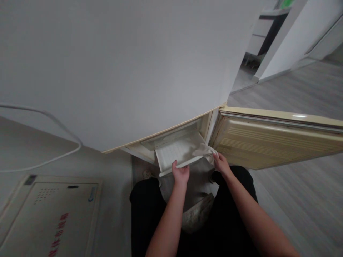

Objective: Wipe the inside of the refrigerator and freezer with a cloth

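Observation:
A white drawer or shelf tray (174, 148) sticks partway out of the low opening of a fridge-like cabinet (207, 125). My left hand (181, 173) grips the tray's front edge from below, its thumb over the rim. In my right hand (221, 162) is a pale cloth (205, 150), bunched and hanging over the tray's right front corner. The cabinet's cream door (273, 139) stands swung out to the right, its ridged inner side and stained seal showing. The inside behind the tray is mostly hidden.
A white wall-like surface (120, 71) rises above the opening. On the left are a white cable (64, 130) and a metal wall box (53, 214) with red lettering. Grey wooden flooring (302, 89) lies at right. My knees flank the tray.

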